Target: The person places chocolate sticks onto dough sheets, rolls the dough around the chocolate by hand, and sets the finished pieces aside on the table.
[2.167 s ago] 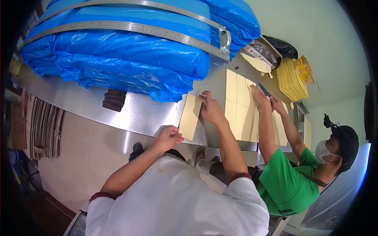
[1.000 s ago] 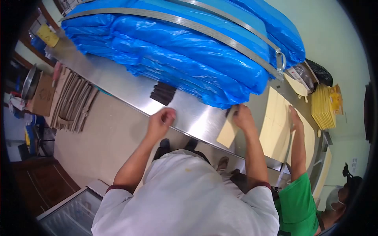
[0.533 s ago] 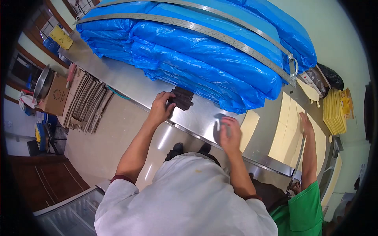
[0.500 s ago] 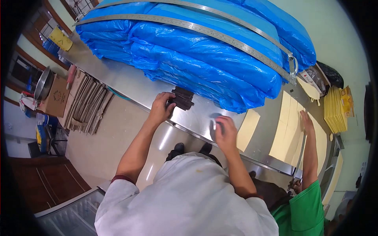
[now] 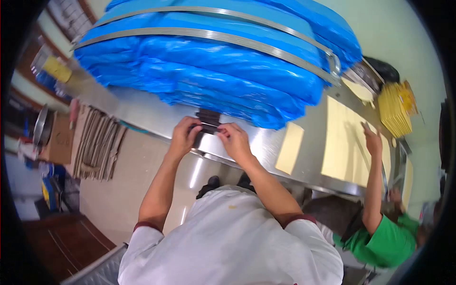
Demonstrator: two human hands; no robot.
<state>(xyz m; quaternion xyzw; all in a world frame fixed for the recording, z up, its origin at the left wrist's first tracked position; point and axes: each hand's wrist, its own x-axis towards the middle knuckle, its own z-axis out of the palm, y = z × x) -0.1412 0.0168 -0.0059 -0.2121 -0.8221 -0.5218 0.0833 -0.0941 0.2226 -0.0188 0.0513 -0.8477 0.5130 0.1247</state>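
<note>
A small pile of dark brown sticks [image 5: 209, 117] lies on the metal table, close against the blue plastic-wrapped stack. My left hand [image 5: 182, 137] is at the left end of the sticks, thumb and fingers closed on them. At their right end my right hand [image 5: 236, 142] pinches with bent fingers. Between the two hands a dark stick spans the near side of the pile. The fingertips partly cover its ends.
Metal straps cross the large blue-wrapped stack [image 5: 228, 61]. A narrow dough strip [image 5: 289, 148] and wider dough sheets [image 5: 342, 142] lie to the right. There a co-worker's hand [image 5: 373, 140] works over the sheets. Folded cardboard [image 5: 97, 142] stands left of the table [image 5: 142, 111].
My right hand has moved left from the bare tabletop to the sticks. My left hand stays beside them. The view has shifted slightly, and the co-worker's arm has changed position over the dough.
</note>
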